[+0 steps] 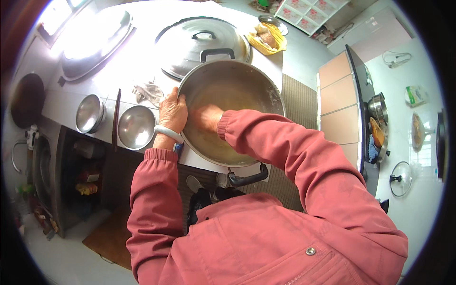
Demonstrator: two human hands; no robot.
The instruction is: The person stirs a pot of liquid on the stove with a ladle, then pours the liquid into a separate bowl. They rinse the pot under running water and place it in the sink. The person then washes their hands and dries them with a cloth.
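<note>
A large, deep metal pot [245,85] with black loop handles [249,176] stands at the near edge of the white tiled counter [203,160]. My left hand [174,112], with a pale bangle at the wrist, grips the pot's left rim, thumb over the edge. Inside the pot is my right hand [208,118], low against the left part of the interior. Its fingers are blurred, so whether they hold anything is unclear. The pot's bottom looks yellowish and cloudy; I cannot tell whether that is liquid or residue.
A domed metal lid [203,39] lies behind the pot, with a yellow basket [272,42] beyond it at right. Left are a crumpled cloth [148,93], two metal bowls [136,127] [89,113] and a dark stick [116,119]. A stove-side counter [338,103] stands at right.
</note>
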